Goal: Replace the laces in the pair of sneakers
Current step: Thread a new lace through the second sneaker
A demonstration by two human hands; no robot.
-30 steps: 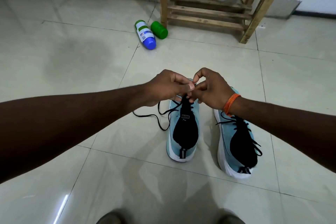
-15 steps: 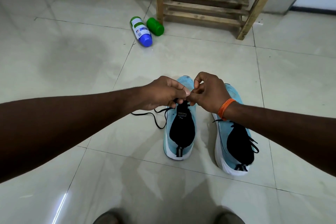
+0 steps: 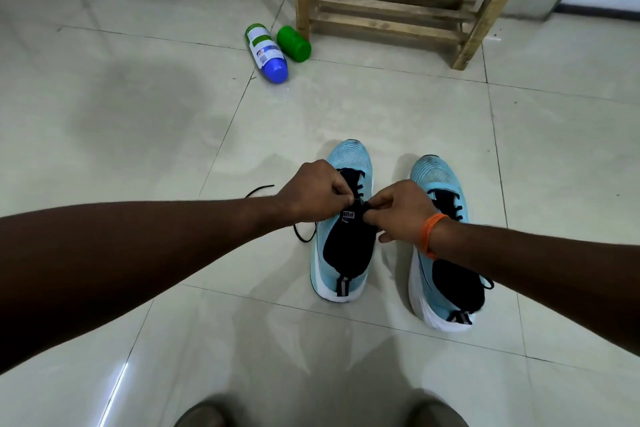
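Two light blue sneakers with black tongues stand side by side on the tiled floor, toes pointing away. Over the tongue of the left sneaker (image 3: pixel 348 246), my left hand (image 3: pixel 317 192) and my right hand (image 3: pixel 401 213) pinch the black lace (image 3: pixel 356 189) between their fingertips. A loose length of the same lace trails on the floor to the left of the shoe, partly hidden under my left wrist. The right sneaker (image 3: pixel 441 184) is laced in black, and my right forearm covers its middle. An orange thread band circles my right wrist.
A white bottle with a blue cap (image 3: pixel 266 52) and a green cylinder (image 3: pixel 294 43) lie on the floor beyond the shoes. A wooden rack (image 3: pixel 391 7) stands against the wall behind. My two feet show at the bottom edge.
Both hands have drawn back from the toe end of the left sneaker towards its tongue, still pinching the lace. The toes of both shoes are now uncovered.
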